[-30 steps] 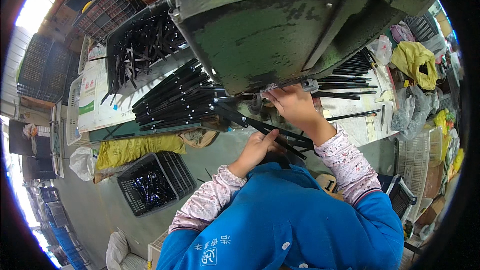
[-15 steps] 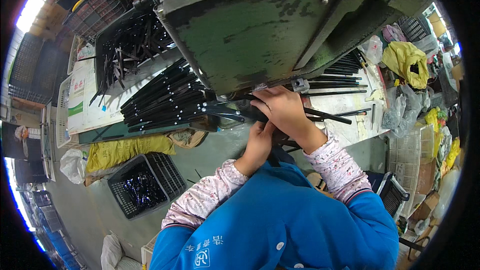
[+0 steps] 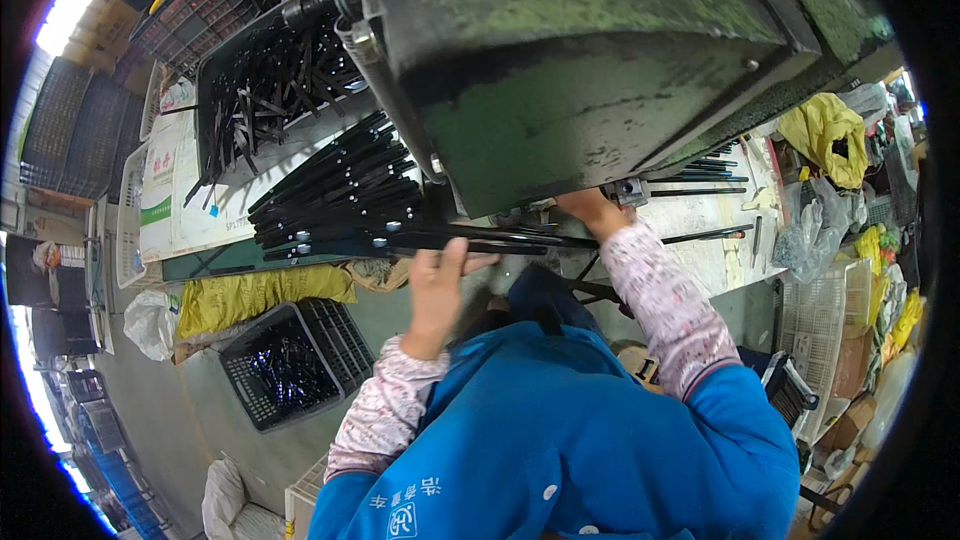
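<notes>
My left hand (image 3: 437,292) is at the near edge of a bundle of black metal strips (image 3: 340,190) with silvery rivets. Its fingers are stretched out and its thumb points right, touching or just beside the lowest strips; nothing shows gripped in it. Long black strips (image 3: 500,238) run right from there, below the green machine (image 3: 590,90). My right hand (image 3: 590,208) reaches under the machine's lower edge, close to a small metal block (image 3: 630,192). The fingers of that hand are hidden by the machine, so what they hold cannot be seen.
A dark bin (image 3: 270,90) heaped with black strips stands at the back left. More strips (image 3: 700,180) lie on the white tabletop (image 3: 700,260) at right. On the floor are a black crate (image 3: 350,340) and a yellow sack (image 3: 260,300). Plastic bags (image 3: 810,230) crowd the right side.
My hands were together under the machine. The left has moved left to the bundle with its fingers spread, and the right has gone farther under the machine. The view has shifted slightly.
</notes>
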`<state>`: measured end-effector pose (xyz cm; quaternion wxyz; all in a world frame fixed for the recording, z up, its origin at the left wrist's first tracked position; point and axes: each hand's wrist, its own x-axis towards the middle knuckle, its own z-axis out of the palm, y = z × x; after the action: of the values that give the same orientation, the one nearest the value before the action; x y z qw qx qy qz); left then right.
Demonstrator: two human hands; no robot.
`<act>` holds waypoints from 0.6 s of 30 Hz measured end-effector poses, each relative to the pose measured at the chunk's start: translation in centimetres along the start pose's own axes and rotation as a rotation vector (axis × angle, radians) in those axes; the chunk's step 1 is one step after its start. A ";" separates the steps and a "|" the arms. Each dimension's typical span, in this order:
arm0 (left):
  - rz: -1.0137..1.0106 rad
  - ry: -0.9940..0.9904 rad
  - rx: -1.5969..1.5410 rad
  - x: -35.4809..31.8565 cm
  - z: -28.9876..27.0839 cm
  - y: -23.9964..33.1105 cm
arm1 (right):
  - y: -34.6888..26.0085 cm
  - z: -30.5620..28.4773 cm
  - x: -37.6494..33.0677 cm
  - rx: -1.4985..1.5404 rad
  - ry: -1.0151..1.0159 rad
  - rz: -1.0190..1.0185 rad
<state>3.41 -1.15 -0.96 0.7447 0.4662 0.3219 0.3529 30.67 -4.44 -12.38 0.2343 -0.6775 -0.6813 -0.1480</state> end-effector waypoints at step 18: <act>0.053 0.066 -0.314 1.8 -4.0 2.3 | -1.0 -9.5 3.8 0.487 -0.036 0.095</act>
<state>0.66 2.92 -0.56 0.7880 0.3404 0.2744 0.4334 30.94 -6.15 -2.23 0.3854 -0.6349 -0.6682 0.0439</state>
